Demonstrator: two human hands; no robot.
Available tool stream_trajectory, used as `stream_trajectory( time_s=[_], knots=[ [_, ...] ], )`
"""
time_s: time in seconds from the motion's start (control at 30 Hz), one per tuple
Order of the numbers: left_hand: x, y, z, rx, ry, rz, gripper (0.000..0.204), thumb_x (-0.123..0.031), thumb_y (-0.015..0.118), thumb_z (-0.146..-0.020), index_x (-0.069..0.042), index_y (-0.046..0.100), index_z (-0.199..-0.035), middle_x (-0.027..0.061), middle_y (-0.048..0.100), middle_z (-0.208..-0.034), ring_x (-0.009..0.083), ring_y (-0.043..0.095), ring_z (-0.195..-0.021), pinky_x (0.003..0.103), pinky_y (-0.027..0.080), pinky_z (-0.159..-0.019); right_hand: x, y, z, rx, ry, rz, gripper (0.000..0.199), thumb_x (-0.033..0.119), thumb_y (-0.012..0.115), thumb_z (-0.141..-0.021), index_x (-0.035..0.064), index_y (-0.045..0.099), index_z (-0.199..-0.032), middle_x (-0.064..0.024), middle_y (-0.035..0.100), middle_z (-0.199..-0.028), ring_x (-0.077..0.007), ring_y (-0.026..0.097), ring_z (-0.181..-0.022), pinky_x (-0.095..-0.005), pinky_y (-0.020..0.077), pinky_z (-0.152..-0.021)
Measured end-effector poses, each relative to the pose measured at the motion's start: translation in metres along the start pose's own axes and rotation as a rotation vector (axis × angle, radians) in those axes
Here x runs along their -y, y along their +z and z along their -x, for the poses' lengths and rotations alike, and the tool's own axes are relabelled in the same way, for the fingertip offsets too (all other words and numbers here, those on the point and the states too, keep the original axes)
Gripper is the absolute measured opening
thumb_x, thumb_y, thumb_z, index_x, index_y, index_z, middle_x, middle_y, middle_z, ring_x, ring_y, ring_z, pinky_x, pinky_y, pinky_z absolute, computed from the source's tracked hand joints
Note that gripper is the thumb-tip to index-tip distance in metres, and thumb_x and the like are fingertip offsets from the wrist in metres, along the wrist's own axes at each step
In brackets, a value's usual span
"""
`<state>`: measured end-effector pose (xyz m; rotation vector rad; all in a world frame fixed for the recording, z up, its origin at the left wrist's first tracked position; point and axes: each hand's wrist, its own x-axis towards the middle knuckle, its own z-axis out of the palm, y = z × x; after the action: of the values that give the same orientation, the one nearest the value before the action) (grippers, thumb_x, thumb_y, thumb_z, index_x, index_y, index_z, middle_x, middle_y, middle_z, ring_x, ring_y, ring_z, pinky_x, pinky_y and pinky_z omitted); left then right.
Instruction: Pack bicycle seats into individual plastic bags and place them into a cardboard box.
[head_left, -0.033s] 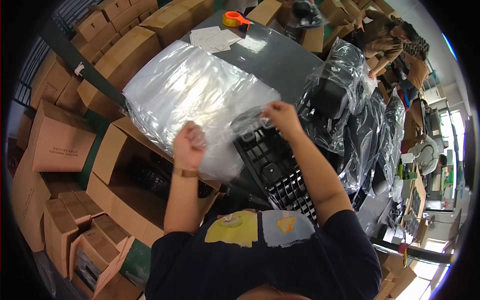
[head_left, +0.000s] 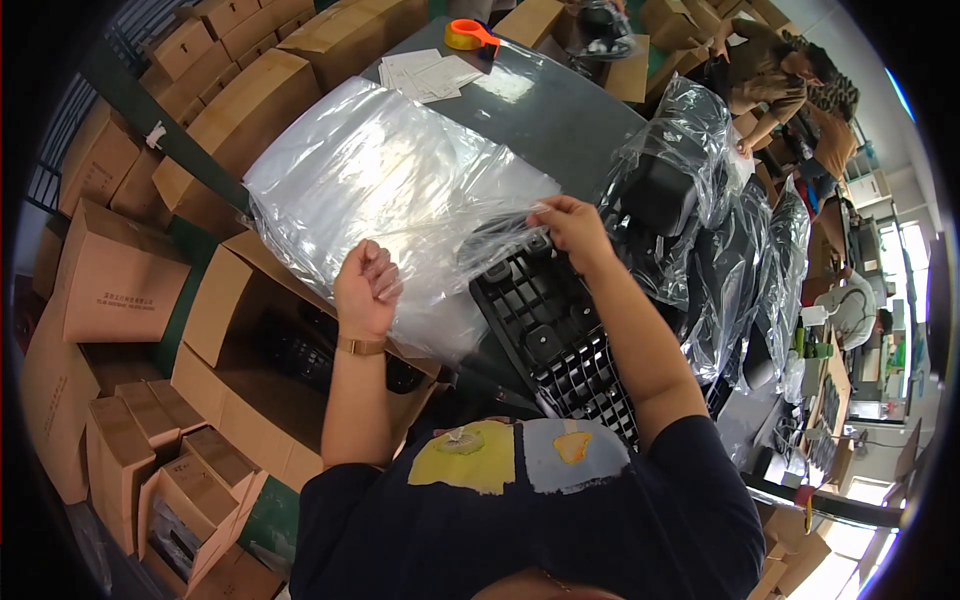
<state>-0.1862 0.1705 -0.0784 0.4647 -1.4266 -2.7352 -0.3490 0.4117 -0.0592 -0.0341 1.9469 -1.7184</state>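
My left hand [head_left: 366, 284] pinches the near edge of a clear plastic bag [head_left: 440, 240], and my right hand [head_left: 566, 226] grips the same bag's other edge. Between them the bag's mouth is stretched over the top end of a black plastic panel with a ribbed grid [head_left: 548, 325]. The panel leans from my chest up toward the table. The bag comes off a pile of clear bags [head_left: 380, 160] lying on the dark table [head_left: 560, 120]. A brown strap circles my left wrist.
An open cardboard box [head_left: 262, 345] with dark parts stands under my left arm. Closed cartons [head_left: 110, 270] fill the left. Bagged black parts [head_left: 672, 170] pile at right. Papers [head_left: 432, 72] and an orange tape dispenser [head_left: 470, 35] lie far back. Other people [head_left: 775, 70] work beyond.
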Motion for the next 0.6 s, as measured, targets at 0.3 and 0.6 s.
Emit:
stream_trajectory(
  time_s=[0.3, 0.6],
  knots=[
    [-0.037, -0.065, -0.042, -0.513, 0.601, -0.208, 0.024, -0.016, 0.060, -0.088, -0.010, 0.047, -0.069, -0.0031, 0.042, -0.056, 0.0073, 0.038, -0.053, 0.025, 0.033, -0.050, 0.118, 0.037, -0.007, 0.194, -0.533, 0.432, 0.007, 0.010, 0.059, -0.085, 0.0042, 0.060, -0.088, 0.0006, 0.052, -0.073, -0.0087, 0.050, -0.057, -0.0190, 0.0399, -0.049],
    [0.033, 0.007, -0.063, -0.045, 0.931, -1.486, 0.013, -0.010, 0.065, -0.072, -0.009, 0.053, -0.071, 0.0070, 0.051, -0.071, 0.0273, 0.051, -0.069, 0.036, 0.036, -0.072, 0.000, -0.024, -0.082, 0.170, -0.327, 1.493, 0.049, 0.048, 0.036, -0.092, 0.0084, 0.063, -0.101, -0.0178, 0.062, -0.105, -0.0351, 0.058, -0.099, -0.0440, 0.0462, -0.083]
  ],
)
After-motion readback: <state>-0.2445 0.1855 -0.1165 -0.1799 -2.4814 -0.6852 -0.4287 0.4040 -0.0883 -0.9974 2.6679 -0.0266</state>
